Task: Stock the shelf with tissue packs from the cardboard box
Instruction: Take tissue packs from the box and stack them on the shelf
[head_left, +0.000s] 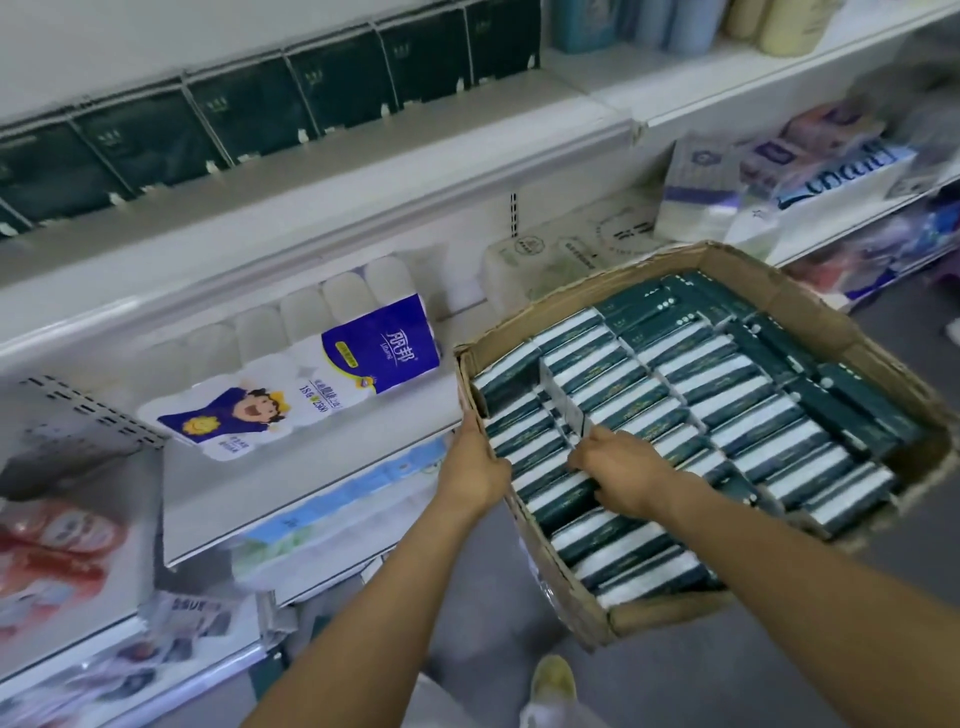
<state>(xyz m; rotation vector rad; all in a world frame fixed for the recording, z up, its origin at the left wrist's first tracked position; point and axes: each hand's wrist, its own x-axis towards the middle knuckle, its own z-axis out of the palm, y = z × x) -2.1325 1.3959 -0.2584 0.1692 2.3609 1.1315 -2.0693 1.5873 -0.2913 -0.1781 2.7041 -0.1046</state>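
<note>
Store shelf (322, 483), front edge — cardboard box (810, 306) abutting. Tissue packs (727, 415) inside, long axes crosswise; right hand (618, 475) clamped on one, left hand (475, 465) gripping box wall.

A toilet-roll multipack (291, 374) with a blue and white wrapper and a cartoon figure lies tilted. Right of it sit pale wrapped packs (550, 260). Bottles (675, 23) stand at the top right. Red-printed packs (57, 551) blur at the lower left. A yellowish shoe (553, 686) stands on the grey floor (467, 623).
</note>
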